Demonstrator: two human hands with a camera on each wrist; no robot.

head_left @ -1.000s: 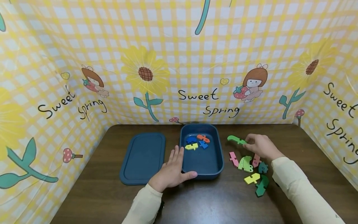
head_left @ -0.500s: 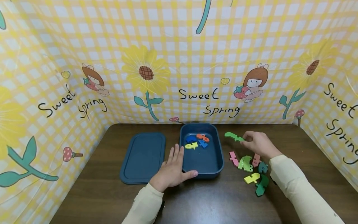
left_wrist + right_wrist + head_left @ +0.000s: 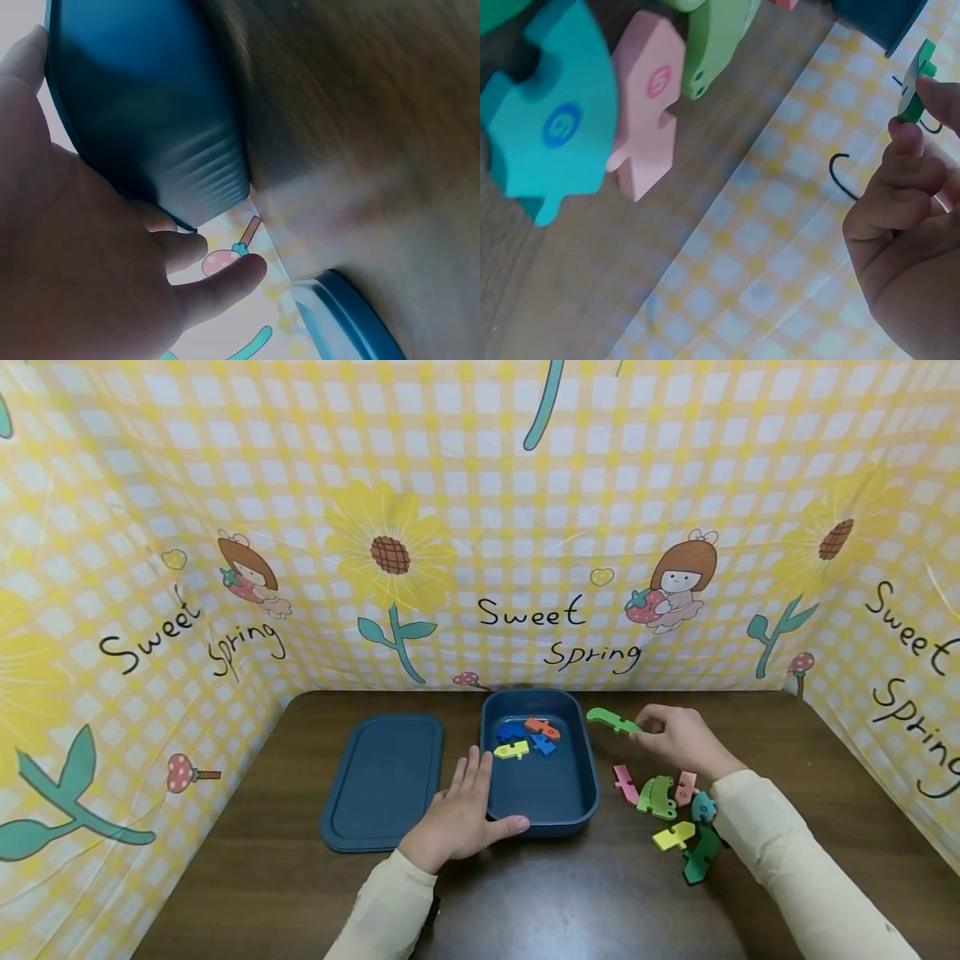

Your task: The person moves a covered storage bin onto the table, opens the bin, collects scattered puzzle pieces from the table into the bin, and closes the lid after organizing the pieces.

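My right hand (image 3: 678, 739) pinches a long green puzzle piece (image 3: 613, 721) by one end, between thumb and fingertips; its curved far end points left toward the rim of the dark blue box (image 3: 592, 777). In the right wrist view the green piece (image 3: 916, 82) shows edge-on. My left hand (image 3: 456, 817) lies along the box's left side with fingers straight, the thumb at the near corner. The left wrist view has that hand (image 3: 82, 232) against the box wall (image 3: 187, 150). Inside the box lie a yellow piece (image 3: 512, 750), an orange piece (image 3: 542, 728) and two blue ones.
Right of the box lie loose pieces: pink (image 3: 625, 784), light green frog-like (image 3: 657, 798), salmon (image 3: 686, 788), teal (image 3: 703, 807), yellow (image 3: 673, 836) and dark green (image 3: 701, 855). The flat blue lid (image 3: 384, 782) rests at left. A checked cloth (image 3: 465, 527) stands behind and beside the table.
My right hand has moved left, and slightly away from me, with the green puzzle piece, bringing it closer to the box. The left hand has stayed in place.
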